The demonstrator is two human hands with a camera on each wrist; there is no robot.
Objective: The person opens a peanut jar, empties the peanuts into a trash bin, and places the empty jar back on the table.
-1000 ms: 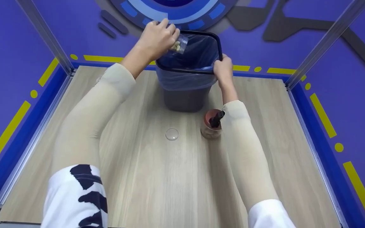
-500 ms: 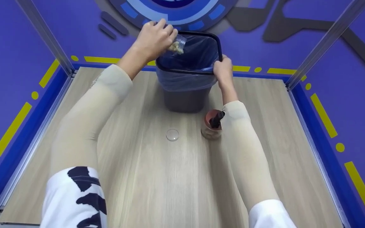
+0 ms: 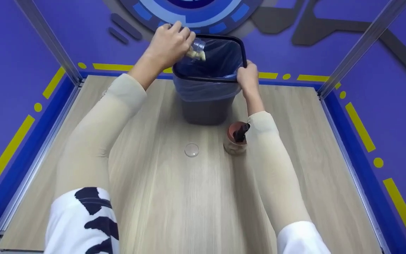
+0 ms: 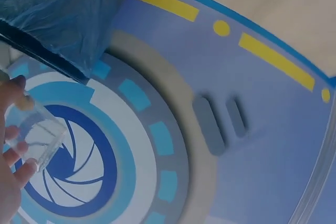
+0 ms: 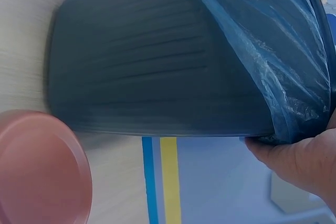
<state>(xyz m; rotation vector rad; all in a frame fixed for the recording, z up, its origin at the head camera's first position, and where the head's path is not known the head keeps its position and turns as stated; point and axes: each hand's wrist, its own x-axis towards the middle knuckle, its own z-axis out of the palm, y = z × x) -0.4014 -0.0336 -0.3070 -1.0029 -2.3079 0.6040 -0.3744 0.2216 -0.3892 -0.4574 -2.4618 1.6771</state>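
Observation:
My left hand [image 3: 170, 44] holds a small clear plastic jar [image 3: 199, 45] tilted over the bin's mouth. Pale yellowish pieces [image 3: 196, 54], too small to identify, lie bunched at the jar's lower side. In the left wrist view, curled fingers [image 4: 18, 163] wrap the clear jar. At the bin's right front corner, my right hand [image 3: 248, 76] grips the black rim of the grey trash bin [image 3: 208, 111], which is lined with a bluish translucent bag [image 3: 206, 90]. The right wrist view has the thumb [image 5: 268, 150] against the bag just under the rim.
A clear round lid [image 3: 191, 150] lies on the wooden table [image 3: 174, 197] in front of the bin. To its right stands a jar with a reddish-brown top [image 3: 236, 131] and a black object [image 3: 241, 133] over it, close to my right sleeve. Purple walls enclose the table.
My left hand has shifted slightly left and tipped the jar further. The pale pieces have slid toward the jar's lower end. My right hand stays on the rim.

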